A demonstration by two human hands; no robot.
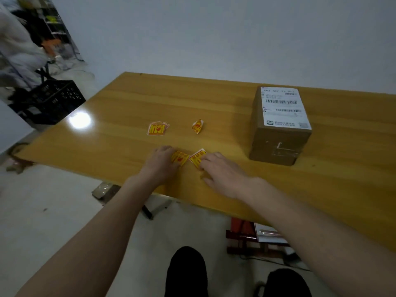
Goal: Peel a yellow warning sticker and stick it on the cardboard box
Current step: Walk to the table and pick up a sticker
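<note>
Both hands work low at the near edge of the table (128,97), close together. Left hand (161,166) curls over a yellow sticker (180,157), fingertips pinching its left side. Right hand (222,173) presses or pinches a second sticker (197,157), whose white corner lifts up off the wood; whether this is backing or a separate sticker, cannot tell. The two pieces lie just beside each other between the hands. The box (276,144) sits to the right and farther back, well apart from the hands, nearer the right hand; its long axis runs away from the person. Judgement: the carry goes rightward and forward, so the right arm has the shorter reach. Box is dull brown cardboard, blocky, with a white shipping label (284,108) covering most of the top and clear tape on the near face; the bare front and side look the likeliest landing spots. Stickers are small, thin, glossy rectangles, yellow with red print, prone to curling. A small stack (157,127) lies farther back on the left, a crumpled one (197,126) beside it. Tabletop is smooth, shiny wood veneer.
</note>
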